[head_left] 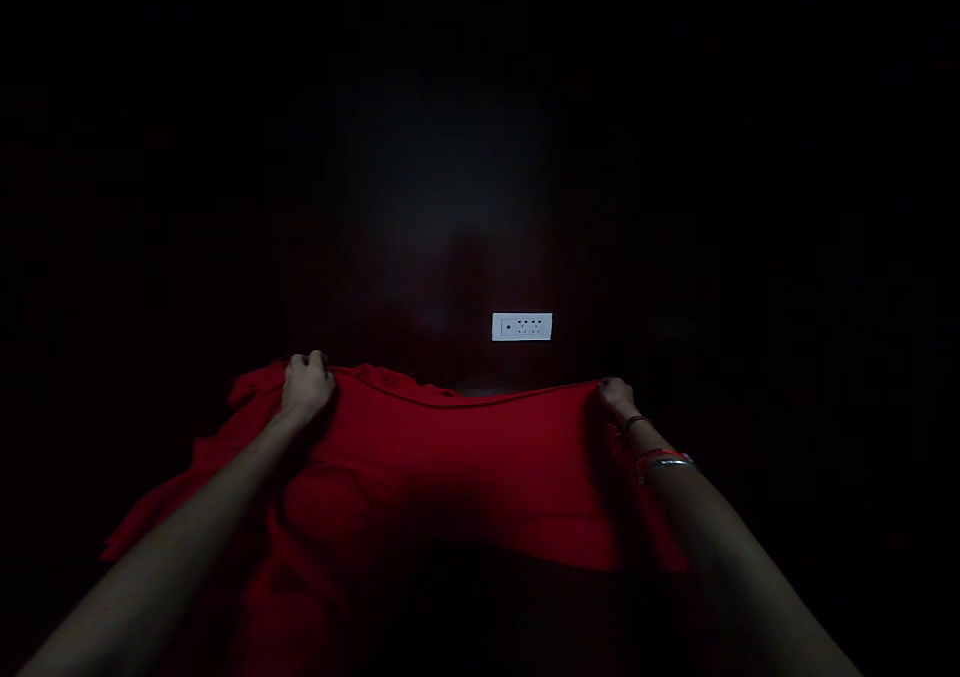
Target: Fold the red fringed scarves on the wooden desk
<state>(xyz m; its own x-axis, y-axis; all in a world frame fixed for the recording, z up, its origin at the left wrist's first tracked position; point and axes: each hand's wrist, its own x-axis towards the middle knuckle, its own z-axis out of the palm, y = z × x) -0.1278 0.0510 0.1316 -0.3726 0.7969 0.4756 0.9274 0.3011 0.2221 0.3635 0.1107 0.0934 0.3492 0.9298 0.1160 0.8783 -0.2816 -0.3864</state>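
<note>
A large red cloth [465, 467] hangs between my two hands, its upper edge drawn nearly straight with a slight sag in the middle. My left hand [307, 382] is closed on that edge, and loose folds of the cloth bunch up around it and spill out to the left. At the other end, my right hand [616, 397] pinches the edge near a corner. Bracelets circle the right wrist. The lower part of the cloth fades into shadow, so its full shape and kind are hidden.
A white socket plate [522, 327] is set in the dark wall [450, 187] beyond the cloth, a little right of centre. Faint reddish patches show on the wall. Nearly everything else is too dark to make out.
</note>
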